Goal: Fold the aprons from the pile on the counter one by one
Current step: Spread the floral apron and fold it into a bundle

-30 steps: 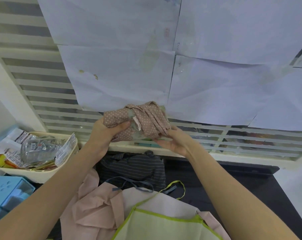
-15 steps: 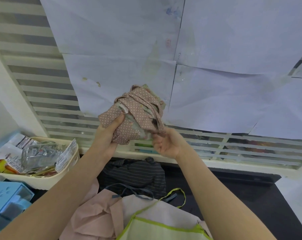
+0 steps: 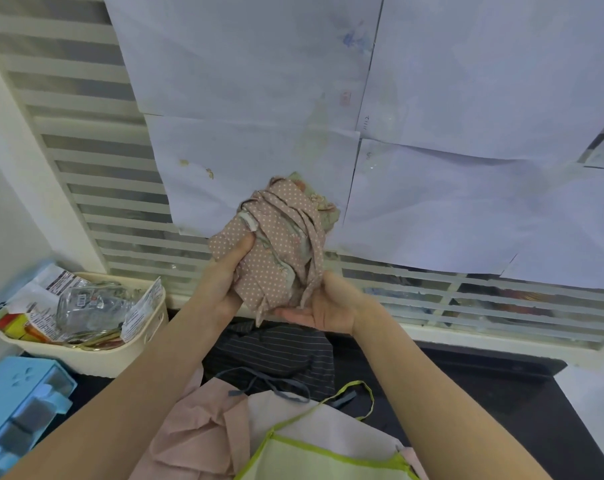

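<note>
The dusty-pink, white-dotted fabric apron (image 3: 276,251), folded into a bundle wound with its own straps, sat above the counter. The left hand (image 3: 220,282) gripped it, thumb on top; the right hand's (image 3: 323,308) nearly straight fingers (image 3: 290,312) cradled it underneath.

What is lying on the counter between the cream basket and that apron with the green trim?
In the head view, a crumpled pink apron lies between the cream basket and the green-trimmed apron, partly tucked under the latter.
</note>
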### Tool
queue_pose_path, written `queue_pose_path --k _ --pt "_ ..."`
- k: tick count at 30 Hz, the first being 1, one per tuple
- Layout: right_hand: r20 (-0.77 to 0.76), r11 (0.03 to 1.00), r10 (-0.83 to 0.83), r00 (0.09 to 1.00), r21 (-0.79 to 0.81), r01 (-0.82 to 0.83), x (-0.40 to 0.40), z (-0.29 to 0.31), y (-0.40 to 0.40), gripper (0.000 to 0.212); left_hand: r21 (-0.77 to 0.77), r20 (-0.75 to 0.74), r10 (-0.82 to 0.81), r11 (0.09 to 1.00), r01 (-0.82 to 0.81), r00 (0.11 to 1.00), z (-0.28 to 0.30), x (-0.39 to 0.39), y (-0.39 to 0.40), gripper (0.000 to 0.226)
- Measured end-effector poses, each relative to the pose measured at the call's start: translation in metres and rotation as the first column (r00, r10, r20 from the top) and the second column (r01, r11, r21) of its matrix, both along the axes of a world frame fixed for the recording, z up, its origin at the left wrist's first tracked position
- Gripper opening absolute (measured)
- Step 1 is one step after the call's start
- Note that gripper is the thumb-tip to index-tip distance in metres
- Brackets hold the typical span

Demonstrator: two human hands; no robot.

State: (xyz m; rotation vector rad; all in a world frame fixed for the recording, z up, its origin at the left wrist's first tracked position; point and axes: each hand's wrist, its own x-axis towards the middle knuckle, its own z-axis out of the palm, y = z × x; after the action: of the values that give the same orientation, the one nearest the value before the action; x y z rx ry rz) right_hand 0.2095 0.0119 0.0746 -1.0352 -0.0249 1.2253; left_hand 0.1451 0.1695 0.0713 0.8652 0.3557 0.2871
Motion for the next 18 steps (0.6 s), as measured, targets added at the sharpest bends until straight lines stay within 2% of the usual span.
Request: queue_pose_path --k 3,5,6,7,8,10,11,12,14,15,17,18 --pt "-0.039 0.979 -0.164 0.986 0.118 0.167 0.006 0.008 -0.001 0.03 -0.031 0.045 0.012 0.999 -0.01 0.999 0.003 -0.005 0.001 0.077" --pt "0.048 0.95 -0.283 0.958 0.149 0.274 0.02 0.018 -0.006 0.021 -0.052 0.081 -0.063 0.996 0.067 0.995 0.003 -0.009 0.002 0.097" --pt "0.115 0.945 -0.309 0.944 0.15 0.291 0.026 0.023 -0.01 0.018 -0.06 0.098 -0.096 0.993 0.103 0.99 0.004 -0.011 0.0 0.1" --pt "0.165 0.949 -0.296 0.941 0.165 0.269 0.032 0.028 -0.014 0.014 -0.073 0.117 -0.113 0.99 0.122 0.987 0.007 -0.013 -0.001 0.094" --pt "0.175 0.953 -0.265 0.948 0.2 0.23 0.035 0.029 -0.019 0.02 -0.09 0.141 -0.108 0.989 0.121 0.984 0.009 -0.014 -0.001 0.079" --pt "0.157 0.96 -0.179 0.971 0.242 0.138 0.035 0.029 -0.029 0.056 -0.147 0.182 -0.05 0.986 0.077 0.982 0.017 -0.015 -0.001 0.04" --pt "0.171 0.963 -0.155 0.973 0.245 0.111 0.036 0.026 -0.034 0.063 -0.171 0.178 -0.024 0.984 0.055 0.984 0.02 -0.014 0.001 0.038" --pt "0.215 0.968 -0.145 0.966 0.235 0.093 0.035 0.023 -0.036 0.055 -0.19 0.173 -0.014 0.981 0.047 0.985 0.022 -0.012 0.004 0.043" --pt "0.344 0.978 -0.187 0.92 0.152 0.143 0.032 0.021 -0.034 0.019 -0.211 0.146 -0.003 0.977 0.034 0.989 0.022 -0.011 0.007 0.051" --pt "0.377 0.977 -0.212 0.902 0.11 0.183 0.028 0.023 -0.03 0.007 -0.198 0.138 -0.012 0.979 0.04 0.99 0.019 -0.012 0.006 0.048" --pt "0.362 0.959 -0.282 0.889 0.095 0.265 0.026 0.022 -0.019 0.009 -0.143 0.13 -0.083 0.985 0.101 0.988 0.017 -0.014 -0.003 0.042" --pt "0.323 0.947 -0.321 0.89 0.108 0.302 0.025 0.02 -0.012 0.012 -0.115 0.136 -0.146 0.98 0.162 0.98 0.016 -0.016 -0.008 0.048"
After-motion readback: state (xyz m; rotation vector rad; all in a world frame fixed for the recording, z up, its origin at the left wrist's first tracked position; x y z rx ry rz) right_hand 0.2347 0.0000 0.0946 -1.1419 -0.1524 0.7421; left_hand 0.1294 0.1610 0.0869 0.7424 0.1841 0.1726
